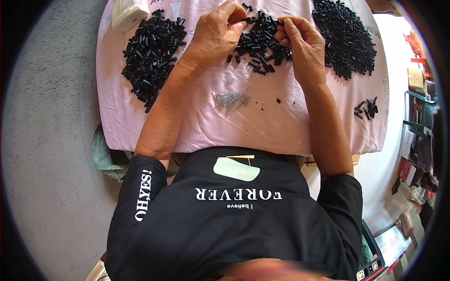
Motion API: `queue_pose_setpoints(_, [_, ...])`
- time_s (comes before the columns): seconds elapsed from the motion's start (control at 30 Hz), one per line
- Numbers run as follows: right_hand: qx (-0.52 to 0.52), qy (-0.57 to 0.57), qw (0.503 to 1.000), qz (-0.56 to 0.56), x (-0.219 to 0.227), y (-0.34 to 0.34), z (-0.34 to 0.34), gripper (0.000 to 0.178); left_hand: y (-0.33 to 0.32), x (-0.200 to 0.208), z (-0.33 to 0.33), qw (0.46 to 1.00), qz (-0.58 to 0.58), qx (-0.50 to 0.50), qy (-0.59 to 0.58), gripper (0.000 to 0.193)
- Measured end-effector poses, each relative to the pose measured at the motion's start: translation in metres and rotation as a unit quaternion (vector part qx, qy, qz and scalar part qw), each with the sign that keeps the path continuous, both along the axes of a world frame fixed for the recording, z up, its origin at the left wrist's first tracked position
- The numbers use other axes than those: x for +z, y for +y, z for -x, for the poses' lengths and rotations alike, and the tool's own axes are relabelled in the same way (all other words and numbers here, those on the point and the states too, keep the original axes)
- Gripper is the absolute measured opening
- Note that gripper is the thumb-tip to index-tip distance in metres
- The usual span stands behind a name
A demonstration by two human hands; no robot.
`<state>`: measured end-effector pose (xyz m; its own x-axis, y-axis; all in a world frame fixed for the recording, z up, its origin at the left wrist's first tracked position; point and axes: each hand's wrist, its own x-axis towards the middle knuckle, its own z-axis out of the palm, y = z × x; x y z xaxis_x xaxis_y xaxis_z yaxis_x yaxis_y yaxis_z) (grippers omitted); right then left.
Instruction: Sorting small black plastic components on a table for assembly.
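Observation:
My left hand (213, 40) is closed in a pinch, with a small black plastic piece (247, 20) between thumb and fingertips. Facing it, my right hand (307, 49) pinches another small black plastic piece (280, 23), mostly covered by the fingers. Both hands hover over a loose middle heap of short black tube-like pieces (262, 42). A denser heap of black pieces (152, 58) lies beside my left forearm, and a large heap of black pieces (347, 42) spreads to the right of my right hand. Tiny silvery metal parts (230, 99) lie scattered between my forearms.
A pink cloth (206, 126) covers the table. A whitish box-like packet (129, 13) sits at the far left. A few black pieces (368, 108) form a small group near the right edge. Grey floor (51, 131) is on the left; shelves with goods (424, 112) stand right.

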<state>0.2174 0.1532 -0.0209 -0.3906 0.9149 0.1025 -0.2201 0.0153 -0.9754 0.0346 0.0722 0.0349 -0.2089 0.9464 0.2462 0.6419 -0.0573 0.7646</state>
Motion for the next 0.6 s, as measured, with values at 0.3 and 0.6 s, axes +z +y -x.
queue_pose_setpoints(0.3, [0.030,-0.026,0.999,-0.007,0.003,-0.003,0.002,0.017,-0.012,-0.027,0.016,0.994,-0.102,0.008,0.031,0.015])
queue_pose_setpoints(0.6, [0.060,-0.020,0.998,0.006,0.001,-0.004,0.000,0.017,-0.012,-0.032,0.015,0.990,-0.135,0.003,0.043,0.016])
